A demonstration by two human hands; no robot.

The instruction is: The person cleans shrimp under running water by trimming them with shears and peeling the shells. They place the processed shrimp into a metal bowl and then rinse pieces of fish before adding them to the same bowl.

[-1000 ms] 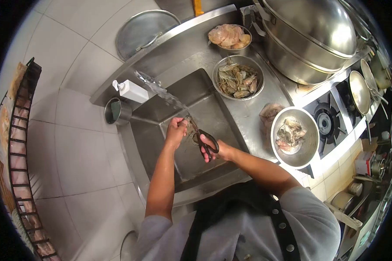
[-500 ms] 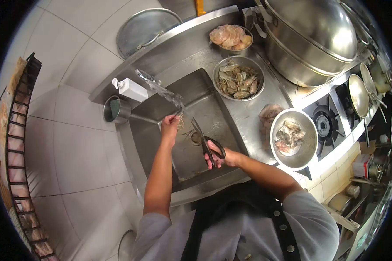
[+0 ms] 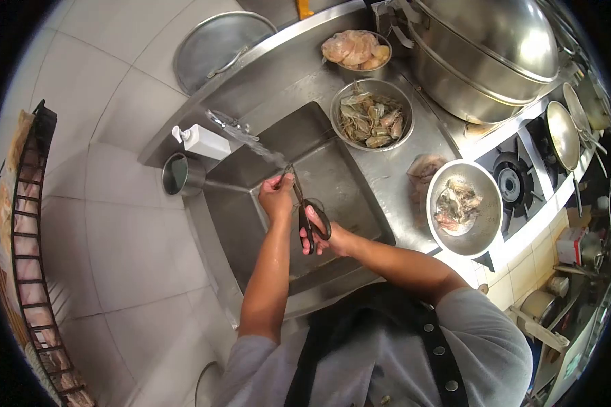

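Over the sink point(image 3: 232, 227), my left hand point(image 3: 276, 198) pinches a shrimp, mostly hidden by the fingers, below the running tap point(image 3: 225, 123). My right hand point(image 3: 324, 239) grips dark-handled kitchen scissors point(image 3: 305, 227) by the loops. Their blades point up to the left fingertips and the shrimp, nearly together. A steel bowl of whole shrimp point(image 3: 372, 117) stands on the counter beyond the sink. Right of the sink, another steel bowl point(image 3: 492, 224) holds more greyish shrimp point(image 3: 458, 205).
A bowl of pale raw meat point(image 3: 355, 49) sits at the back. Beside the tap are a white pump bottle point(image 3: 207, 141) and a steel cup point(image 3: 182, 175). A large steamer pot point(image 3: 478, 74) and gas burner point(image 3: 512, 182) are at the right.
My right hand has brought the scissors left and up to the shrimp at my left fingertips. The blades, spread apart before, have come nearly together.
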